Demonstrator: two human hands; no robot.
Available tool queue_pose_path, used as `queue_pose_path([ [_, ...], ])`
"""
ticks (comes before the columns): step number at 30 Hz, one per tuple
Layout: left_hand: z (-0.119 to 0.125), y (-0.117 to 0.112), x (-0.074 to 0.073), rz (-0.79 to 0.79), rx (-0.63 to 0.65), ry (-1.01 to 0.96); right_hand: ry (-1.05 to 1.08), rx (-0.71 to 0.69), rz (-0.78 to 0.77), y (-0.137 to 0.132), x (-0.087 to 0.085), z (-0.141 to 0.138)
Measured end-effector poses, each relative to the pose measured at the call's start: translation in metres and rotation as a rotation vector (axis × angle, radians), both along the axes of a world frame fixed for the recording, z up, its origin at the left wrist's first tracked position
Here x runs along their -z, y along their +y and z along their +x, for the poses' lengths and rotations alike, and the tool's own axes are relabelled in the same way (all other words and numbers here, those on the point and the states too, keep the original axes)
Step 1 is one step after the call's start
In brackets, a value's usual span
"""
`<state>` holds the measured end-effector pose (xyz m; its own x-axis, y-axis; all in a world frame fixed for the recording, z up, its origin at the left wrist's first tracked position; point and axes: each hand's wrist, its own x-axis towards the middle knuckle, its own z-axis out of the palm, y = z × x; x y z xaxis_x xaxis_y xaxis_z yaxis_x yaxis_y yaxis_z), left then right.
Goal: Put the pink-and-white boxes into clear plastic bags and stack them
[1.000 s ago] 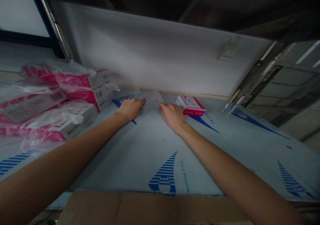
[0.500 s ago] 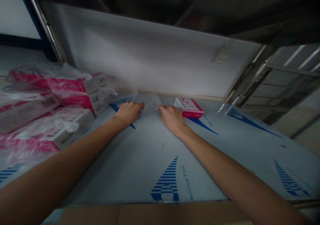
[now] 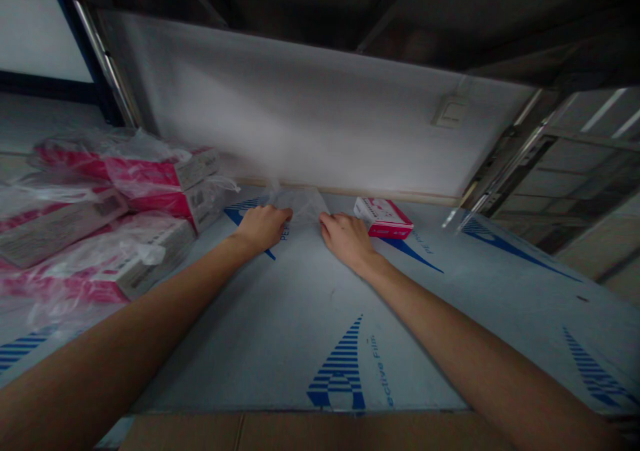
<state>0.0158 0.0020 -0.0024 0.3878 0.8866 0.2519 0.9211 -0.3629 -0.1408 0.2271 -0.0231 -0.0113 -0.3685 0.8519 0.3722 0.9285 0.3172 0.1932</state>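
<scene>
A clear plastic bag (image 3: pixel 305 203) lies near the back of the film-covered surface (image 3: pixel 280 344), spread between my two hands. My left hand (image 3: pixel 263 227) is closed in a pinch on the bag's left side. On the bag's right edge, my right hand (image 3: pixel 346 237) is closed too, thumb and fingers pressed together. Just right of that hand sits a small pink and white box (image 3: pixel 384 217), apart from the bag.
Several pink and white boxes (image 3: pixel 150 177) wrapped in clear plastic are piled on the left. Behind stands a white wall with a switch (image 3: pixel 451 111). A dark shelf (image 3: pixel 320 17) hangs overhead, and brown cardboard (image 3: pixel 300 432) lies along the front edge.
The whole view has shifted slightly, so everything appears a little further right. Both hands keep their hold on the bag with hardly any movement.
</scene>
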Motion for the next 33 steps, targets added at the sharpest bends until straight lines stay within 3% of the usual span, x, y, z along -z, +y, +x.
queue_pose_path([
  [11, 0.002, 0.002, -0.003, 0.106, -0.018, 0.003, 0.127, 0.006, 0.091, 0.006, -0.008, 0.015],
  [16, 0.001, -0.001, -0.008, 0.190, 0.040, -0.047, 0.220, -0.041, 0.169, 0.011, -0.011, 0.024],
  [21, 0.001, 0.001, -0.007, 0.261, 0.180, -0.031, 0.121, -0.172, 0.118, 0.010, -0.014, 0.028],
  [25, 0.002, 0.002, -0.005, 0.300, 0.166, -0.032, 0.054, -0.180, 0.106, 0.008, -0.013, 0.026],
  [33, 0.004, 0.001, -0.006, 0.135, 0.115, -0.064, 0.017, -0.137, 0.024, 0.013, -0.010, 0.025],
])
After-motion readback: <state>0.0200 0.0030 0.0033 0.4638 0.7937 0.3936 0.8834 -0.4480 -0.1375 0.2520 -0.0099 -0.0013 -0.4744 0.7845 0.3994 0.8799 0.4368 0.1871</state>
